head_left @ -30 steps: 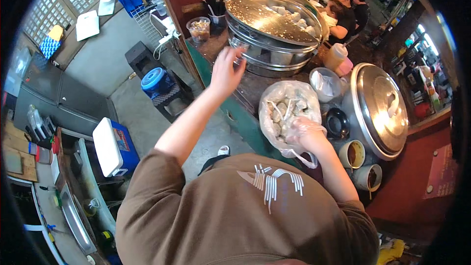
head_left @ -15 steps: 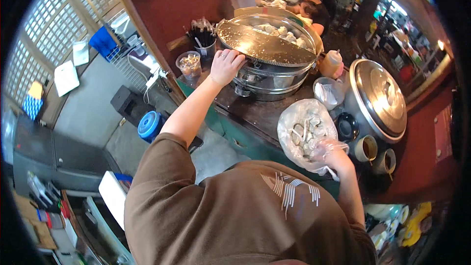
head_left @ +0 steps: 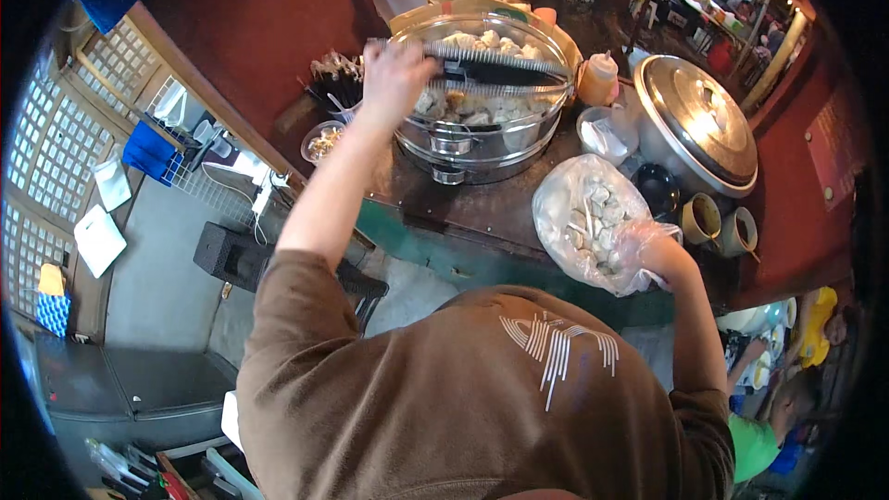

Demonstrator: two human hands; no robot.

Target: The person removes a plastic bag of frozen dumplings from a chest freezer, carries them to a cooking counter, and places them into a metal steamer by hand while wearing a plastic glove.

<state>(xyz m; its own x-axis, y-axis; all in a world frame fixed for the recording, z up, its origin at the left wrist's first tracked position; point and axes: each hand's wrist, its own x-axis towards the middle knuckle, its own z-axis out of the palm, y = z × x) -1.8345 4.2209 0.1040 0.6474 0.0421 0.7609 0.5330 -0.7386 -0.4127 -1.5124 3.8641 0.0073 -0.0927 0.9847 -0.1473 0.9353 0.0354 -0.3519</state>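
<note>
My left hand [head_left: 394, 83] grips the left edge of a half-round metal lid [head_left: 500, 68], which stands tilted up over a round steel steamer [head_left: 482, 143]. Pale dumplings [head_left: 472, 109] show in the steamer's near half beneath the lid. More dumplings [head_left: 491, 40] lie in the far half. My right hand [head_left: 653, 250], in a clear plastic glove, is at the right side of a clear plastic bag [head_left: 558, 194] of pale dumplings [head_left: 597, 222]. The plastic hides its fingers, so I cannot tell what they hold.
Right of the steamer stand a squeeze bottle [head_left: 599, 77], a clear plastic tub [head_left: 607, 134] and a large lidded pot [head_left: 694, 125]. A black bowl [head_left: 656, 187] and two cups [head_left: 701, 218] sit beside the bag. Utensils [head_left: 335, 81] stand at left. People sit beyond the counter.
My left hand has raised the lid's near side, uncovering dumplings in the near half. My right hand stays at the bag. The head view has shifted.
</note>
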